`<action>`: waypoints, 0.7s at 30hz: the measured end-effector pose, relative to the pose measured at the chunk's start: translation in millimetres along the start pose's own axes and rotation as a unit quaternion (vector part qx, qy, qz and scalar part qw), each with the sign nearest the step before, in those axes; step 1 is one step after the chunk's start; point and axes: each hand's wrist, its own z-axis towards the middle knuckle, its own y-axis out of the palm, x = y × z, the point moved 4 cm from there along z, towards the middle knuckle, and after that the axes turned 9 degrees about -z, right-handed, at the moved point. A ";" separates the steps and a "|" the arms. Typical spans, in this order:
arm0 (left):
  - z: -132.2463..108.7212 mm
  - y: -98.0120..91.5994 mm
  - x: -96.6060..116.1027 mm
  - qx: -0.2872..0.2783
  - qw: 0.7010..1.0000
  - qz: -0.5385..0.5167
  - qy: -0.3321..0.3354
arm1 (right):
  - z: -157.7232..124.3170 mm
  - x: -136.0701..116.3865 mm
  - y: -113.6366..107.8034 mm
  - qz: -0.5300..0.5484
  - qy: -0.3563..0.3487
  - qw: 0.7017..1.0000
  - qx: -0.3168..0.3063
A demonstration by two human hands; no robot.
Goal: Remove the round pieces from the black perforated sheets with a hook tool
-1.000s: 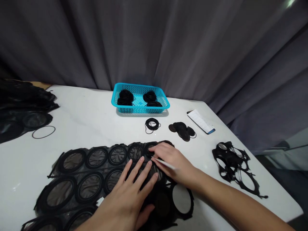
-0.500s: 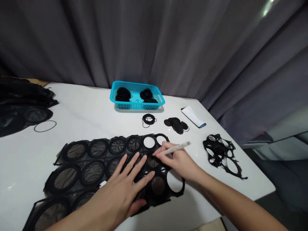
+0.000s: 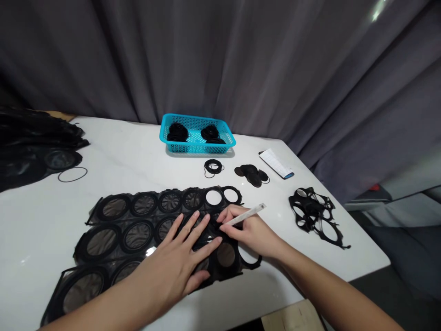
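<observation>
A black sheet [image 3: 138,216] of thin, sheer material with rows of ringed circles lies on the white table; a few circles at its right are open holes. My left hand [image 3: 179,257] rests flat on the sheet with its fingers spread. Just right of it, my right hand [image 3: 248,230] pinches a slim, light-coloured craft knife [image 3: 246,214], held like a pen and slanting up to the right. Its tip is down at the sheet beside a circle, hidden by my fingers. Black discs [image 3: 253,174] lie in a small overlapping pile beyond my right hand.
A blue basket [image 3: 198,148] at the back holds bundles of black rings. Nearby lie a coil of black rings [image 3: 213,166] and a phone-like flat object [image 3: 276,163]. Black cut-out scraps [image 3: 315,211] are at the right, dark sheets [image 3: 34,147] and a loose ring [image 3: 72,174] at the left.
My right hand has shifted slightly with the craft knife along the circle's edge. The view has shifted a little; my left hand stays flat on the sheet.
</observation>
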 end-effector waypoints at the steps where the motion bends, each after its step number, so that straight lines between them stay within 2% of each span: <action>1: 0.1 -0.1 0.0 0.001 1.000 0.002 0.002 | -0.2 -0.4 0.1 -0.004 -0.003 1.000 0.001; 14: 0.0 -2.3 0.7 0.017 1.000 -0.003 0.005 | -1.3 -5.2 -0.9 -0.033 -0.025 0.999 0.006; 17: -1.1 -1.6 0.6 0.009 1.000 -0.004 0.008 | -7.4 -10.5 6.2 -0.101 -0.081 0.991 0.022; 21: 0.0 -2.8 0.3 0.004 1.000 0.005 0.016 | -6.3 -8.7 11.7 -0.276 -0.171 0.946 0.023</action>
